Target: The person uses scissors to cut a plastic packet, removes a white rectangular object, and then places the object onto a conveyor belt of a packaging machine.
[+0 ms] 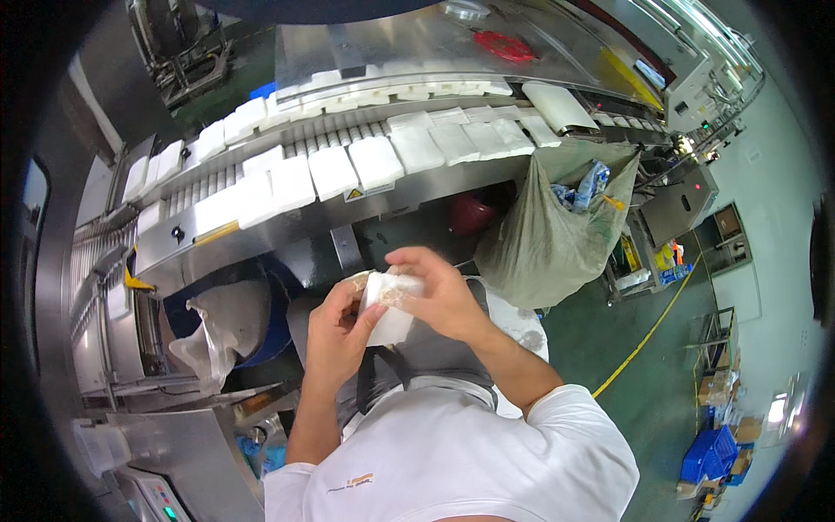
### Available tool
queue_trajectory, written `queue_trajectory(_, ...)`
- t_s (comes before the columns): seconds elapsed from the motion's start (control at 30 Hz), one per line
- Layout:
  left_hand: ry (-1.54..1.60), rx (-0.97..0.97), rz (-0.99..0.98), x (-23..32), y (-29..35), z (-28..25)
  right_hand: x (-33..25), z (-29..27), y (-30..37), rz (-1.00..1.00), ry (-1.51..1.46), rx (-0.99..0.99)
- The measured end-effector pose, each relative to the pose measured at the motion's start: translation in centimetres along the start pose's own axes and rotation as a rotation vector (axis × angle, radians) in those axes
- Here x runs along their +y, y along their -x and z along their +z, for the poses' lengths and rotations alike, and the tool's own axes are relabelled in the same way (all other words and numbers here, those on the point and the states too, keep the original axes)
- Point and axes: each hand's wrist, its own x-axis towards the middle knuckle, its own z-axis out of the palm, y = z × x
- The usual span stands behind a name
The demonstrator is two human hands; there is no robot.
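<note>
A white folded pad point(391, 329), soft-looking like a wad of wipes or tissue, is held above my lap between both hands. My left hand point(335, 320) grips its left side, with the thumb laid across the front. On the other side my right hand point(448, 300) pinches the upper right part, fingers curled over the top. A pale, brownish translucent patch shows on the pad's upper face near the right thumb; I cannot make out what it is. Beyond my hands, several similar white pads point(376, 163) lie along the near edge of a conveyor.
Ahead runs a roller conveyor point(300, 146) with a second row of white pads point(248, 120) behind. A greenish-grey sack point(544, 235) hangs at its right. A blue bin point(277, 317) with a pale liner stands left. Blue crates point(709, 454) and cartons lie far right.
</note>
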Motion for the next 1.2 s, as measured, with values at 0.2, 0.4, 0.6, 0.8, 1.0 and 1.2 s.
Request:
queue_trajectory(0.2, 0.322, -0.034, -0.044, -0.7, 0.4, -0.5, -0.1, 1.0, 0.0, -0.033, 0.102, 0.122)
queue_trajectory(0.4, 0.282, -0.002, -0.060, -1.3, 0.8, 0.3, 1.2, 0.7, 0.4, -0.105, -0.156, 0.288)
queue_trajectory(0.6, -0.032, -0.078, -0.040, 1.3, 0.8, -0.9, -1.8, -1.0, 0.5, -0.272, 0.149, 0.076)
queue_trajectory(0.8, -0.455, -0.280, 0.099, 4.0, 0.4, -2.4, -7.7, -0.7, -0.7, -0.233, 0.871, -0.388)
queue_trajectory(1.0, -0.241, -0.209, 0.080, 3.7, 1.2, -2.7, -6.7, -0.4, -0.6, -0.220, 0.678, -0.372)
queue_trajectory(1.2, -0.217, -0.178, 0.153, 2.0, 2.1, -2.8, -6.7, 0.3, -0.8, -0.143, 0.551, -0.359)
